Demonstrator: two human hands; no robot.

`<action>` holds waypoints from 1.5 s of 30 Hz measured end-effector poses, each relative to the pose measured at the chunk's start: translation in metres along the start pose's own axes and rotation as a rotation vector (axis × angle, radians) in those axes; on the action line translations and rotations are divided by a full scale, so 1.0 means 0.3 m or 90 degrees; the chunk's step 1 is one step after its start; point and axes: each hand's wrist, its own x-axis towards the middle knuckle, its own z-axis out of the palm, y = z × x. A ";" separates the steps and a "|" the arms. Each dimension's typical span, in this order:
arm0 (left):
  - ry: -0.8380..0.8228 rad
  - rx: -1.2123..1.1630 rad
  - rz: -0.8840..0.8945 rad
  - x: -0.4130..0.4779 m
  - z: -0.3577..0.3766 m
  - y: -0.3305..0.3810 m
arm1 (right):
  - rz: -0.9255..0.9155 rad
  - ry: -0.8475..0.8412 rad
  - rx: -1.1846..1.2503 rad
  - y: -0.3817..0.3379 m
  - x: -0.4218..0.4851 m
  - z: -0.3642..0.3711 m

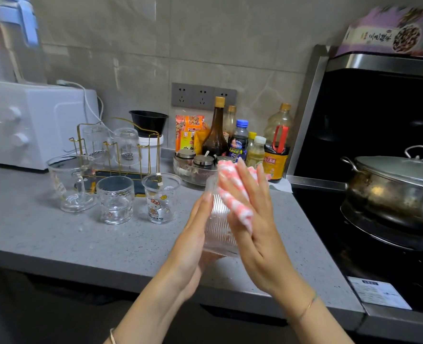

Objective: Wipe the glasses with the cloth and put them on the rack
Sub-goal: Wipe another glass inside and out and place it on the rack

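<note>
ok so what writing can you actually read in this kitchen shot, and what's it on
"KITTY": clear cup with the cartoon cat
"海天酱油", roughly: orange-labelled dark sauce bottle
Chinese print, too blurred to read: purple box at top right, orange snack packets, blue-capped bottle
Too small to read: white leaflet at bottom right

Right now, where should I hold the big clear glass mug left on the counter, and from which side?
Take the big clear glass mug by its loop handle, which faces the front edge of the grey counter: come from the front, probably hooking through the loop. The gold wire rack stands close behind and a short clear glass to its right.
</note>
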 end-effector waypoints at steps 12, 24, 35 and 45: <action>-0.025 -0.087 -0.061 -0.023 0.023 0.042 | -0.114 0.041 0.047 -0.017 -0.122 0.057; -0.018 -0.098 -0.077 -0.020 0.026 0.026 | 0.062 0.025 0.123 0.006 0.009 -0.025; -0.028 -0.219 -0.159 0.008 -0.022 0.056 | -0.113 -0.035 0.023 -0.027 -0.134 0.070; -0.018 -0.156 -0.082 0.002 -0.028 0.065 | -0.020 0.015 0.079 -0.043 -0.019 0.031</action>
